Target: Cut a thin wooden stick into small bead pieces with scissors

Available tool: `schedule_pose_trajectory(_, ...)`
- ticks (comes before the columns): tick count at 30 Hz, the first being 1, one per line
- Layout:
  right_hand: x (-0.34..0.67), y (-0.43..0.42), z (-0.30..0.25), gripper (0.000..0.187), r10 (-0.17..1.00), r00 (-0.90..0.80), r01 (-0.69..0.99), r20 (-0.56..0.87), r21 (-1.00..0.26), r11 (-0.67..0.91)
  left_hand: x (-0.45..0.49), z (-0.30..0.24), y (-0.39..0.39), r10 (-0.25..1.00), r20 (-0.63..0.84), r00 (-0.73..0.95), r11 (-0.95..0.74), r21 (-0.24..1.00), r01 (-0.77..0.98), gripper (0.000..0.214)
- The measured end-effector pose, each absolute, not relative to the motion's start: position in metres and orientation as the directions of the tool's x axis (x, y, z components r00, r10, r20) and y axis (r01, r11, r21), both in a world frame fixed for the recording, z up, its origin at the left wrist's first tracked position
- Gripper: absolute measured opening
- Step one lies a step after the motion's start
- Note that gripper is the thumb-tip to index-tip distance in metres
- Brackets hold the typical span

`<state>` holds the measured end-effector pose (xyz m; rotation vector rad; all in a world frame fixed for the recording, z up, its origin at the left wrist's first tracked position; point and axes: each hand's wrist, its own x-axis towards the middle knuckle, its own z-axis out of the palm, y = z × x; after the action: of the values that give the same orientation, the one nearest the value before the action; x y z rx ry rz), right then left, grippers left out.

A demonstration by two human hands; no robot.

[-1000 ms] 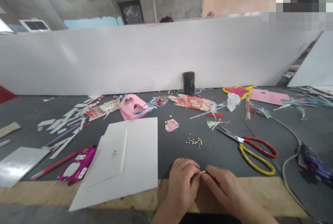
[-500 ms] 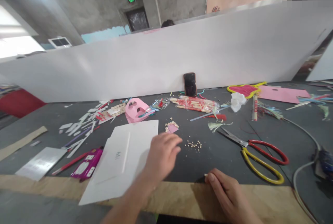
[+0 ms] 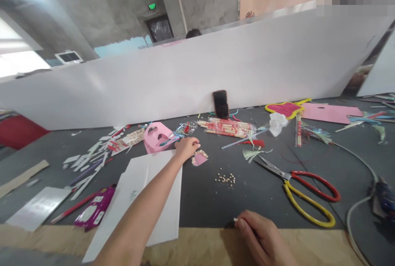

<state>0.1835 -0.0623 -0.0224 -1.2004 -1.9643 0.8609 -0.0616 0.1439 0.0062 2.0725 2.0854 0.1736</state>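
My left hand (image 3: 187,149) reaches forward over the top edge of the white sheet (image 3: 163,200), fingers bent and close together. Its fingertips are beside a small pink piece (image 3: 201,158) edged with pale beads; whether they pinch anything is too small to tell. Near the front edge, my right hand (image 3: 259,235) is closed, with a short white tip (image 3: 235,219) sticking out between thumb and forefinger. Loose pale beads (image 3: 226,178) lie scattered on the dark table between the two hands.
Large scissors (image 3: 288,174) with red and yellow handles lie at right. Behind the beads are wrapped wooden sticks (image 3: 226,127), a pink mask (image 3: 157,137) and a phone (image 3: 221,104) leaning on the white partition (image 3: 154,80). A purple packet (image 3: 95,208) lies left.
My left hand has moved forward and slightly left, from beside the loose beads to the pink piece. My right hand stays closed near the front edge. The view has shifted slightly.
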Motion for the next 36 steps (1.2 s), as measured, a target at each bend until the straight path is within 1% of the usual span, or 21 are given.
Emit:
schedule_pose_trajectory(8, 0.184, -0.061, -0.022, 0.034, 0.92, -0.355, 0.439, 0.167, -0.839, 0.322, -0.063, -0.001, 0.15, 0.997, -0.071, -0.005, 0.02, 0.209, 0.978, 0.029)
schedule_pose_trajectory(14, 0.184, -0.06, -0.022, 0.034, 0.917, -0.359, 0.443, 0.172, -0.834, 0.33, -0.062, 0.004, 0.144, 0.999, -0.035, 0.023, -0.014, 0.229, 0.973, 0.027)
schedule_pose_trajectory(18, 0.183, -0.061, -0.02, 0.032, 0.916, -0.36, 0.437, 0.178, -0.835, 0.334, -0.054, 0.01, 0.134, 0.997, 0.011, 0.074, -0.075, 0.253, 0.964, 0.02)
schedule_pose_trajectory(26, 0.184, -0.061, -0.023, 0.032, 0.908, -0.372, 0.436, 0.19, -0.828, 0.352, -0.043, 0.004, 0.107, 0.971, 0.112, 0.209, -0.232, 0.269, 0.935, 0.023)
schedule_pose_trajectory(36, 0.184, -0.06, -0.022, 0.032, 0.912, -0.366, 0.453, 0.184, -0.821, 0.348, -0.04, -0.014, 0.107, 0.945, 0.169, 0.281, -0.318, 0.267, 0.91, 0.023)
